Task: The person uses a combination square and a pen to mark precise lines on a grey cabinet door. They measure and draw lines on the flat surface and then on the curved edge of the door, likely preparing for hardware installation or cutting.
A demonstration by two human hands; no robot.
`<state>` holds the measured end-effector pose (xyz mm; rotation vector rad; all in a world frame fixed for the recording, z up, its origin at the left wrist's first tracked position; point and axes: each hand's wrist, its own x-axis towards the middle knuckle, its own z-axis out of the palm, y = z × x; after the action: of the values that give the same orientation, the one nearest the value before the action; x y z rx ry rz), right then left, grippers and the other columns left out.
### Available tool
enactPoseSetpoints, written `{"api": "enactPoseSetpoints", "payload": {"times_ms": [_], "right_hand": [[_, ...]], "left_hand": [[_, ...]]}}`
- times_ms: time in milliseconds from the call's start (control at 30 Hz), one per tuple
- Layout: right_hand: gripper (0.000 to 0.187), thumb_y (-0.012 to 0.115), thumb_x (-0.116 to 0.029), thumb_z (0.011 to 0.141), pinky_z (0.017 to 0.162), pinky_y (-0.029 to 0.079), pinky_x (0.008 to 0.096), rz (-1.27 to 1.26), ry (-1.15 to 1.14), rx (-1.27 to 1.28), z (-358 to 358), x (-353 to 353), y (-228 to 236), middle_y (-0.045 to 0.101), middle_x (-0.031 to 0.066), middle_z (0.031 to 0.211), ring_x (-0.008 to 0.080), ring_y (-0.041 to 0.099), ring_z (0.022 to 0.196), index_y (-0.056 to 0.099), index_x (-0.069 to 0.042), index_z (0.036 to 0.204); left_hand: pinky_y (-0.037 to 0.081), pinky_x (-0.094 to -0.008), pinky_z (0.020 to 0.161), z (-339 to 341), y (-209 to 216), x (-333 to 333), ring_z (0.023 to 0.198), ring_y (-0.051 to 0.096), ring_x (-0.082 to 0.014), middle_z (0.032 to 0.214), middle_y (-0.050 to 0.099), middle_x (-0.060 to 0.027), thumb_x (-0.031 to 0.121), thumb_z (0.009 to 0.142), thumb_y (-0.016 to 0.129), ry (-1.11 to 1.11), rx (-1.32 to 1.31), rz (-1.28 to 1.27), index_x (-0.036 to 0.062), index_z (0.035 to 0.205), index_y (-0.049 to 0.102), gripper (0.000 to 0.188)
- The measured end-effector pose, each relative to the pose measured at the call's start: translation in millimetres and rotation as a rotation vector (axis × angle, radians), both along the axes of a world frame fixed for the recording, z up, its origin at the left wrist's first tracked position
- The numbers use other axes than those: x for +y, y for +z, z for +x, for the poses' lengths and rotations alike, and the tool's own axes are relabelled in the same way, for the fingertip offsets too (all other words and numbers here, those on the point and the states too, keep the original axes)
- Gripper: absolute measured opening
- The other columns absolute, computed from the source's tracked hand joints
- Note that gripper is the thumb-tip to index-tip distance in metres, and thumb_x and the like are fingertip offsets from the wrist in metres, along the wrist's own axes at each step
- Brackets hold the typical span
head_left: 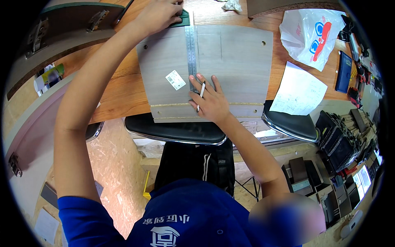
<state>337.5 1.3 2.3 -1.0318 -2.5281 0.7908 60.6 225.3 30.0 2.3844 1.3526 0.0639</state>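
Grey panel (pixel 242 70) lies flat on the worktop (pixel 119 86), its near end reaching past the near edge.
The left hand (pixel 158 16) is curled around the green handle of a square (pixel 191 53) at the panel's far edge. The right hand (pixel 212 101) pinches a white pen (pixel 201 94) among its fingers, with the fingertips spread by the steel blade. Thin lines (pixel 221 45) stand right of the blade. The present step seems to be aligning for marking; the next move probably calls for keeping the square steady, so that a line comes out straight.
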Motion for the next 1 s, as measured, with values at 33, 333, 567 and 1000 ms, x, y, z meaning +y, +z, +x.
{"api": "enactPoseSetpoints", "payload": {"times_ms": [33,333,567,1000], "right_hand": [[0.024,0.076,-0.026,0.085,0.119,0.031,0.0618,-0.001,0.000,0.004,0,0,0,0.050,0.0076,0.160,0.0287,0.044,0.148,0.068,-0.016,0.106],[0.026,0.076,-0.029,0.086,0.119,0.033,0.0590,-0.004,-0.021,-0.021,-2,0,2,0.046,0.0083,0.162,0.0284,0.042,0.150,0.065,-0.016,0.105],[0.041,0.079,-0.031,0.084,0.119,0.033,0.0595,-0.080,0.002,-0.057,-4,5,10,0.040,0.0088,0.166,0.0294,0.040,0.151,0.062,-0.016,0.119],[0.059,0.086,-0.036,0.072,0.120,0.035,0.0547,-0.093,0.036,0.001,1,15,8,0.043,0.0067,0.164,0.0271,0.040,0.151,0.064,-0.016,0.123]], "left_hand": [[0.049,-0.0457,0.103,-2,0,-1,0.120,0.061,-0.0369,0.126,0.065,-0.0154,0.018,0.085,0.079,-0.009,-0.002,0.015,0.0030,0.101,0.073,0.023],[0.052,-0.0438,0.099,2,6,-4,0.114,0.064,-0.0349,0.119,0.068,-0.0148,0.016,0.087,0.076,-0.053,-0.024,0.003,0.0033,0.106,0.074,0.023],[0.052,-0.0442,0.097,1,1,-5,0.111,0.065,-0.0351,0.117,0.068,-0.0152,0.013,0.088,0.074,-0.075,-0.042,0.036,0.0035,0.105,0.073,0.020],[0.053,-0.0447,0.095,0,-4,-10,0.109,0.065,-0.0357,0.115,0.067,-0.0154,0.012,0.088,0.071,-0.042,-0.073,0.060,0.0047,0.106,0.073,0.019]]}}
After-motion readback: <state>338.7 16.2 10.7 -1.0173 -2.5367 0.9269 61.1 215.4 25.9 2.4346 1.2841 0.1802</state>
